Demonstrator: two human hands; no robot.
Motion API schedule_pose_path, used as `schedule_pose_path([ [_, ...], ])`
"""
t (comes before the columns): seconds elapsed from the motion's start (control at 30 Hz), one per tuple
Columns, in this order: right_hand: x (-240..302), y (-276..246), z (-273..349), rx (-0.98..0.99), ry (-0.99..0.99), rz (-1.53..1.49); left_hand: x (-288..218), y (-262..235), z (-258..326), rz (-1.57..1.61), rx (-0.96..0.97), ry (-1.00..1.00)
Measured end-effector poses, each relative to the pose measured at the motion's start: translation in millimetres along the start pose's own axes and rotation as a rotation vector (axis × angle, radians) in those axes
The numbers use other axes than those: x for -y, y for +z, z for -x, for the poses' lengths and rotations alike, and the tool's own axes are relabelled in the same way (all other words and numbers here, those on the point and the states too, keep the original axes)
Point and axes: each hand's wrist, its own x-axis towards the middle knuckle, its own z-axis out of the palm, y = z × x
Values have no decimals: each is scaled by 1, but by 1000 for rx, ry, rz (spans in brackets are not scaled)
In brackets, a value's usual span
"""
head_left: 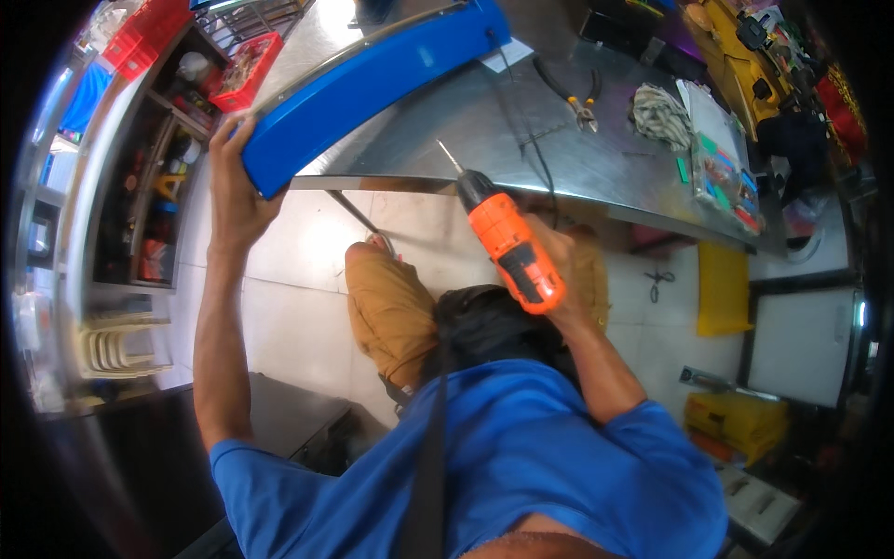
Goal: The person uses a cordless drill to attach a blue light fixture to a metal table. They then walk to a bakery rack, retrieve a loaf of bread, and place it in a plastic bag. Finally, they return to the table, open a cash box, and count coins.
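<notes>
My left hand point(233, 177) grips the near end of a long curved blue panel point(372, 84) that lies across the steel workbench point(521, 140) and sticks out past its front edge. My right hand point(559, 270) holds an orange and black cordless drill point(507, 244) by its grip, just below the bench edge. The drill's bit point(449, 156) points up and to the left toward the bench top, a short way right of the panel's end and apart from it.
Pliers with yellow handles point(579, 101), a cloth point(659, 114), a black cable and a clear box of small parts point(722, 172) lie on the bench. Shelves with red crates point(244, 70) stand at the left. On the tiled floor are a yellow board point(724, 289) and a yellow case point(736, 419).
</notes>
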Motion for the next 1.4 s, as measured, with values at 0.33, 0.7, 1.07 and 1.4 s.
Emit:
schedule_pose_path([
  [0.33, 24, -31, 12, -44, 82, 25, 20, 16, 16, -264, 239, 53],
  [0.7, -27, -172, -104, -118, 303, 789, 3, 34, -80, -85, 445, -200],
  [1.07, -107, -192, -139, 143, 341, 903, -7, 67, -113, -139, 702, -233],
  [1.4, -33, -59, -257, 330, -165, 856, -1, 105, -143, -61, 727, -160],
])
